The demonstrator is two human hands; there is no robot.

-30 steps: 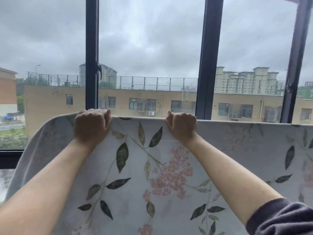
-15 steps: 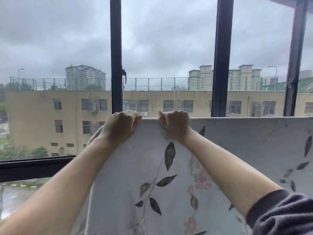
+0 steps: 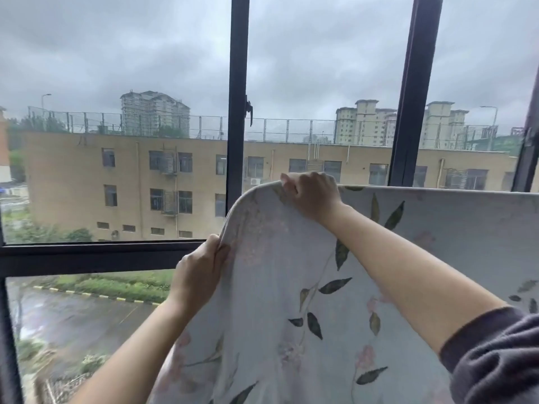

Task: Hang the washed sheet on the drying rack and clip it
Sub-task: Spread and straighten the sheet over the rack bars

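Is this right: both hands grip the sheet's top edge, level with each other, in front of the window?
Not quite. In the head view only the right hand grips the top edge of the sheet. The left hand sits lower, pinching the sheet's left side edge. Both are in front of the window.

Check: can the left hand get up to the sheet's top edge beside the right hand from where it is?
Probably yes. The left hand grips the sheet at its side edge, below the right hand at the top corner. Only loose fabric lies between; nothing blocks the way up.
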